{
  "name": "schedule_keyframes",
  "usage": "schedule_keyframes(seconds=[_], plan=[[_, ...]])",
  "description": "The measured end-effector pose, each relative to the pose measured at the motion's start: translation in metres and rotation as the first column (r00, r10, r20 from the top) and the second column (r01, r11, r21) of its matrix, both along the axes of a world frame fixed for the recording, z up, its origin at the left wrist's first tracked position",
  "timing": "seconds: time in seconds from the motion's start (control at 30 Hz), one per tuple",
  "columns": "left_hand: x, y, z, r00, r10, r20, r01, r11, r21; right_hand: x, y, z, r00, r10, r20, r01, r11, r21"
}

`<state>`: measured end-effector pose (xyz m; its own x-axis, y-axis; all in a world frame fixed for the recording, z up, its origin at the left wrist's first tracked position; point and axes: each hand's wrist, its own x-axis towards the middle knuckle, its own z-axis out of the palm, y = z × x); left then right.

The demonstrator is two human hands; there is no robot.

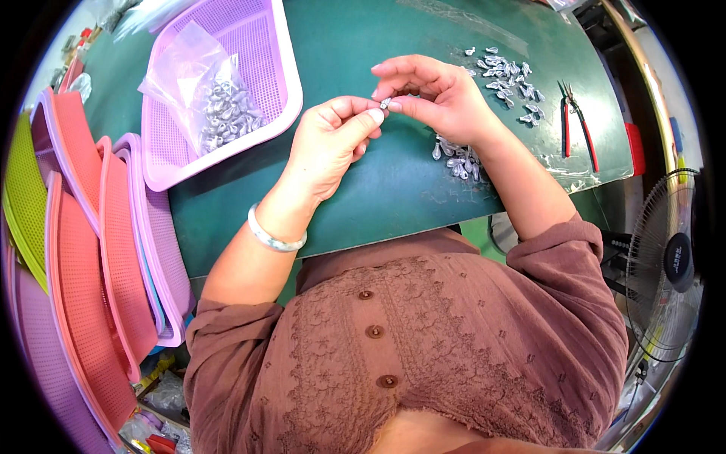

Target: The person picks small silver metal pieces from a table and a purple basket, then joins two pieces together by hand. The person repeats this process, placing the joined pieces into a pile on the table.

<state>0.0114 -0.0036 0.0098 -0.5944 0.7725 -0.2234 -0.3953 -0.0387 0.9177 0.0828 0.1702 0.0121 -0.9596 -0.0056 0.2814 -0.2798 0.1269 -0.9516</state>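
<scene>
Between the fingertips of both hands, over the green table, is a small silvery metal piece [386, 103]. My left hand [333, 140], with a pale bangle on its wrist, pinches it between thumb and forefinger. My right hand [442, 98] has its thumb and a finger closed on the piece from the other side, the remaining fingers curled above. A pile of grey drop-shaped pieces [463, 165] lies beneath my right wrist. More such grey pieces [503, 76] are scattered beyond that hand, to the right.
A purple basket [295, 91] at the left holds a clear bag [227, 113] of grey pieces. Red-handled pliers [578, 129] lie at the right. Stacked coloured baskets [83, 265] crowd the left side; a fan [658, 257] stands past the table's right edge.
</scene>
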Motion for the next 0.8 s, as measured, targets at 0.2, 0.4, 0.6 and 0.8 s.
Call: schedule_keyframes(seconds=[0.2, 0.4, 0.6, 0.8], plan=[[0.000, 0.001, -0.002, 1.000, 0.010, 0.003, -0.010, 1.000, 0.012, 0.001, -0.003, -0.002, 0.994, -0.068, -0.090, 0.078, 0.991, 0.108], [0.005, -0.001, -0.003, 1.000, 0.023, -0.013, -0.023, 1.000, 0.001, 0.004, -0.006, -0.002, 0.991, -0.081, -0.102, 0.097, 0.982, 0.160], [0.002, 0.001, 0.004, 1.000, 0.022, 0.010, -0.022, 0.999, -0.025, 0.004, -0.006, 0.016, 0.977, -0.133, -0.164, 0.185, 0.917, 0.355], [0.004, -0.003, -0.005, 0.996, 0.001, 0.085, 0.001, 1.000, -0.028, 0.007, -0.009, 0.009, 0.968, -0.115, -0.222, 0.184, 0.930, 0.318]])
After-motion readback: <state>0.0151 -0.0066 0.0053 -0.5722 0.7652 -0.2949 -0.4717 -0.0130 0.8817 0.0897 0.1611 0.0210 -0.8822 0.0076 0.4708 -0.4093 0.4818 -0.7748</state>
